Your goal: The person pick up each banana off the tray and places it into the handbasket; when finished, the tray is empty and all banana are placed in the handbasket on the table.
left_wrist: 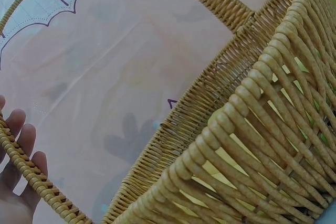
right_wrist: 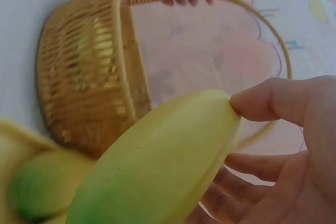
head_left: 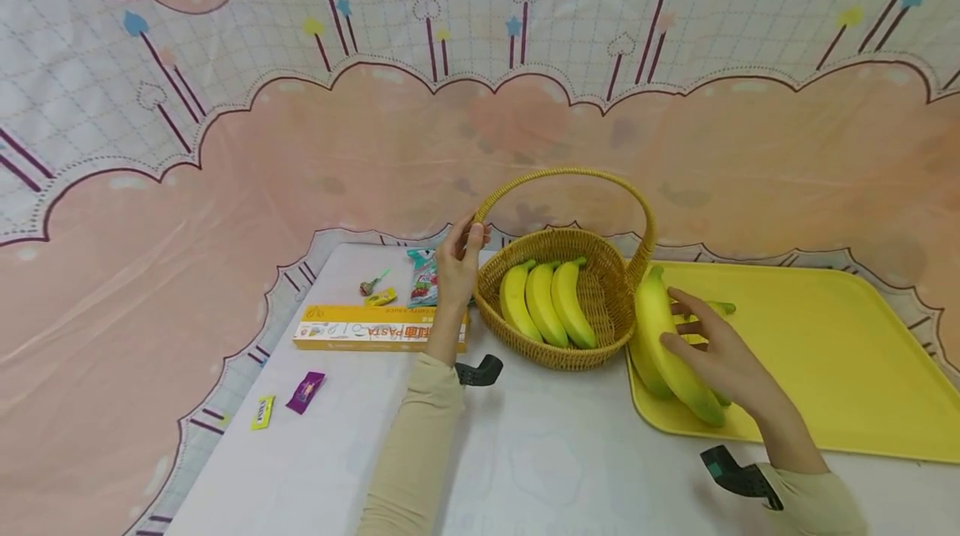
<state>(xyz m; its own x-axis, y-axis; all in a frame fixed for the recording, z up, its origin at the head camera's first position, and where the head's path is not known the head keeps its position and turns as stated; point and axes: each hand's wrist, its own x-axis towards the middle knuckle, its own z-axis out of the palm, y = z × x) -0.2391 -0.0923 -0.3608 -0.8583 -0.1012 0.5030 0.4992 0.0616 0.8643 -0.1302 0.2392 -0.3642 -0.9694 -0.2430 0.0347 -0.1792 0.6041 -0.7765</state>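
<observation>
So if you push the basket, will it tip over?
The basket itself may be light and fairly stiff, since it's woven with gaps. It probably won't tip easily with three bananas inside, but pulling its tall handle sideways could.

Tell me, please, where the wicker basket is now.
In the head view, the wicker basket is between the pasta box at left and the yellow tray at right.

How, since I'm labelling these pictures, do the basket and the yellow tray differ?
The basket is woven, the tray smooth. The basket is deep with an arched handle; the tray is broad and shallow. The left hand grips the basket's handle; neither hand grips the tray. Both hold bananas.
</observation>
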